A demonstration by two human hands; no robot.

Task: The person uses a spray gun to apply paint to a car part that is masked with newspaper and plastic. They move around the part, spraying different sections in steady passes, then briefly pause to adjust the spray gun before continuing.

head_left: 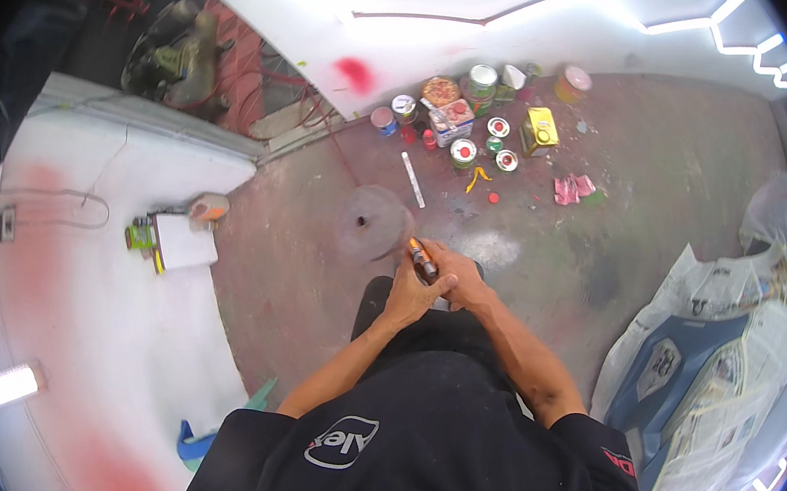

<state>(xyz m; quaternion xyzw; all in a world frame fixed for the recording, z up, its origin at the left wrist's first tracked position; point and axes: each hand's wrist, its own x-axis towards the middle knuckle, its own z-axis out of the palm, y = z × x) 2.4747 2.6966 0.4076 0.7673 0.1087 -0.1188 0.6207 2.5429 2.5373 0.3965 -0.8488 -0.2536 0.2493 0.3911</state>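
In front of my body, both hands are closed around a metal and orange tool (pixel 423 260) that looks like a paint spray gun. My left hand (pixel 413 291) wraps its near left side, thumb toward the right. From the right, my right hand (pixel 459 277) grips it, and the two hands touch. Just beyond them is a round, cloudy grey cup or lid (pixel 374 226) with a dark spot in its middle. It seems joined to the tool, but the joint is blurred. My fingers hide most of the handle.
Several paint cans (pixel 463 152) and a yellow tin (pixel 540 130) crowd the floor by the far wall. Near them lie a white strip (pixel 413 179) and a pink crumpled cloth (pixel 572 190). A blue-grey panel (pixel 673 366) masked with newspaper stands right; a white shelf (pixel 187 245) is left.
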